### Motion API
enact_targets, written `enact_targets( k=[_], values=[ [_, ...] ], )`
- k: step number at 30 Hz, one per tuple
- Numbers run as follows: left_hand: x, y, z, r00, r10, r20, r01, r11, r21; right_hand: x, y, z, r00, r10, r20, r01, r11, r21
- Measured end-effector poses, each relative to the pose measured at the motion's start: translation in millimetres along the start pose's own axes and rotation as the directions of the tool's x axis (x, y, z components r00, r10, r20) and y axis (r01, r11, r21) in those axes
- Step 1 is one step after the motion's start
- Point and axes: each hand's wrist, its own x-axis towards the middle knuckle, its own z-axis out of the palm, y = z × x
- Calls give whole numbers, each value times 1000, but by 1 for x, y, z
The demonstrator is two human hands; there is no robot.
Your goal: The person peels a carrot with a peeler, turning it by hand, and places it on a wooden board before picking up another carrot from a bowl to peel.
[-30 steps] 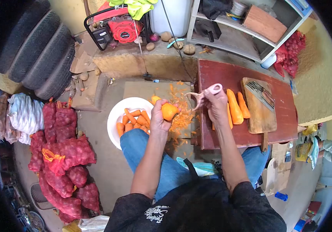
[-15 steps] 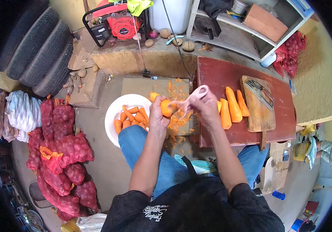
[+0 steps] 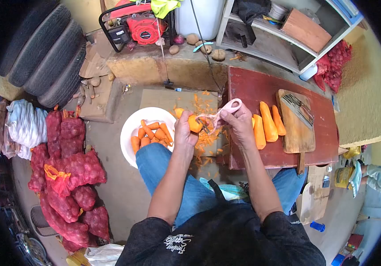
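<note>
Seen from above, a seated person is working on a thick orange carrot (image 3: pixel 195 123), which is sitting near the centre of the clock face. The left hand (image 3: pixel 186 133) is wrapping around it; the right hand (image 3: pixel 241 126) is gripping a pink peeler (image 3: pixel 222 112) by its handle. The hands are staying apart, linked only by carrot and tool. A second ago the peeler was hanging clear of the carrot; now its head is meeting the carrot's four-o'clock end, so peeling is probably resuming there. How deep the blade is biting, I cannot tell. A white bowl (image 3: pixel 127 137) of carrots is resting toward nine o'clock, and smooth carrots (image 3: pixel 268 122) are lying at three o'clock on a red table (image 3: pixel 248 84), unchanged. Orange peelings (image 3: pixel 207 140) are littering the floor beneath.
</note>
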Motion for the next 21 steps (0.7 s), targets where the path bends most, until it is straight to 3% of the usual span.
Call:
enact_targets(
  k=[7, 11, 15, 16, 20, 21],
  values=[
    [3, -4, 2, 999, 53, -15, -52, 998, 39, 2, 2, -3, 995, -16, -100, 26, 995, 100],
    [-10, 12, 3, 997, -64, 46, 64, 998, -3, 12, -6, -31, 980, -51, -194, 83, 983, 162],
    [-14, 25, 6, 994, -60, 92, 66, 996, -66, -2, -20, -11, 996, -31, -85, 33, 999, 20],
    [-18, 24, 13, 995, -56, 89, 65, 992, -105, -4, -16, 0, 998, -44, -42, 48, 995, 87],
    [-8, 11, 7, 998, -46, 35, 50, 991, -127, 0, 10, 1, 995, 8, -98, 9, 986, 169],
    [-10, 13, 6, 994, -66, 89, 79, 986, -148, 3, 11, -7, 991, -3, -136, 25, 986, 163]
  ],
)
